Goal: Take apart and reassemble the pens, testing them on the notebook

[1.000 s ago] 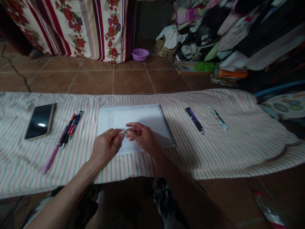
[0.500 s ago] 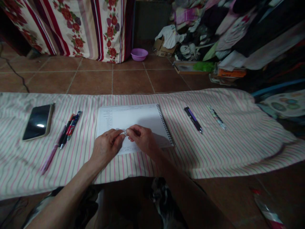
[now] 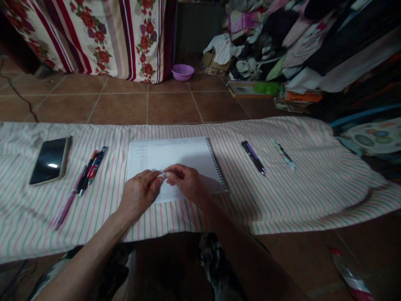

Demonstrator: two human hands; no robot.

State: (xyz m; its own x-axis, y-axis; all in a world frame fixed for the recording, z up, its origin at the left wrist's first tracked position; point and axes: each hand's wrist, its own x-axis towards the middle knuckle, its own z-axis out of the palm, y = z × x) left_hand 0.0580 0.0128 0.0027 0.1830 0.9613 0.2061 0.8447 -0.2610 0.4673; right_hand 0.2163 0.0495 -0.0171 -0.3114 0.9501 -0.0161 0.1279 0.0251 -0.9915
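Observation:
A spiral notebook [image 3: 184,152] lies open to a white page, its coil on the right side. Over its lower part my left hand [image 3: 140,190] and my right hand [image 3: 184,179] meet, fingertips pinched together. Between them is a small whitish piece [image 3: 162,174], mostly hidden by the fingers and too small to name. Both hands are closed on it, the left from one side and the right from the other.
A phone [image 3: 50,161] and several pens [image 3: 90,171] lie to the left on the striped cloth [image 3: 188,219]. At right are a purple-black pen [image 3: 253,157] and a pale patterned pen [image 3: 283,154]. Beyond, a purple basin [image 3: 183,72] stands on the tiled floor.
My right fingertips have moved very slightly left, closer to the left hand. Otherwise the hands, notebook and pens stay as they were.

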